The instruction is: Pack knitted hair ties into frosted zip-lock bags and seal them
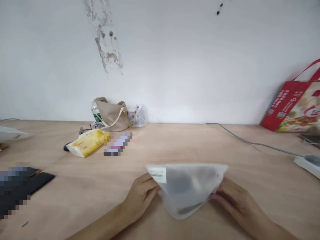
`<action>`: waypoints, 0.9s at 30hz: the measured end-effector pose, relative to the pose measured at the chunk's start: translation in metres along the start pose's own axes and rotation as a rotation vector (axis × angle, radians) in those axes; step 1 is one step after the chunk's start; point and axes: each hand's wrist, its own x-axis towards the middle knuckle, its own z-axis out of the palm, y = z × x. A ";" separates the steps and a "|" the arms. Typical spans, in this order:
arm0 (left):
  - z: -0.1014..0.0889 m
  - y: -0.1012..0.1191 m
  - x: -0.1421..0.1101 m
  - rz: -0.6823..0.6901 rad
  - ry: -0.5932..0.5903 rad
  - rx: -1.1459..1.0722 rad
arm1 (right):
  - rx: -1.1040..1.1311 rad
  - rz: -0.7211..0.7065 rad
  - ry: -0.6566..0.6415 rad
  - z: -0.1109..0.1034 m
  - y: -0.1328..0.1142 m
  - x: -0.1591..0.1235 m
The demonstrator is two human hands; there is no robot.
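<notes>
A frosted, see-through plastic bag (180,186) is held up just above the front middle of the table. Dark and grey shapes show through it, too blurred to name. A white label with printed lines (159,175) is stuck at its upper left. My left hand (143,195) pinches the bag's left edge, with the fingertips partly behind the plastic. On the opposite side, my right hand (232,198) grips the right edge between thumb and fingers.
A wooden table (185,143) meets a white wall. Left of centre are a yellow tissue pack (88,141), a phone (118,144) and a beige handbag (113,115). A red shopping bag (282,100), a grey cable (250,141) and a white power strip (308,165) are on the right.
</notes>
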 end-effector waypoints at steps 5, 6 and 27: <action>0.001 -0.009 -0.015 -0.079 -0.033 0.020 | -0.142 0.002 -0.031 0.006 0.005 -0.004; 0.001 -0.009 -0.014 -0.092 -0.051 0.001 | -0.140 0.006 -0.039 0.007 0.005 -0.004; 0.007 -0.005 -0.004 -0.430 0.210 -0.306 | 0.295 0.236 0.114 0.012 -0.004 0.005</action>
